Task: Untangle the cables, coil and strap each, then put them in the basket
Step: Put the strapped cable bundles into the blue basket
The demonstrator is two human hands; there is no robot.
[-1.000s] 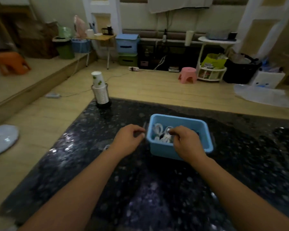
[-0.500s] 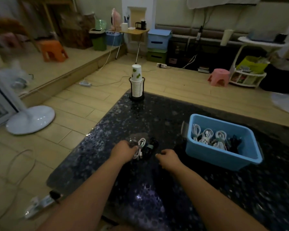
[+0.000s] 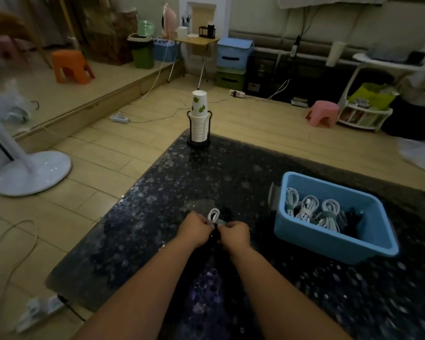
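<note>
A small bundle of white cable [image 3: 213, 214] and black cable [image 3: 226, 212] lies on the dark speckled table [image 3: 231, 182], left of the blue basket [image 3: 329, 244]. My left hand [image 3: 194, 229] and my right hand [image 3: 234, 235] meet over this bundle, and both pinch it where a pale strap shows between the fingers. Inside the basket lie three strapped white coils [image 3: 309, 211] and some black cables [image 3: 351, 219] at its right end.
A black holder with stacked paper cups [image 3: 199, 123] stands at the table's far corner. A white fan base [image 3: 32, 173] and a power strip [image 3: 41, 309] sit on the floor to the left. The table's left edge runs close beside my left arm.
The view has swung left from the basket. Both hands left the basket, moved to the cable bundle on the table and closed on it together.
</note>
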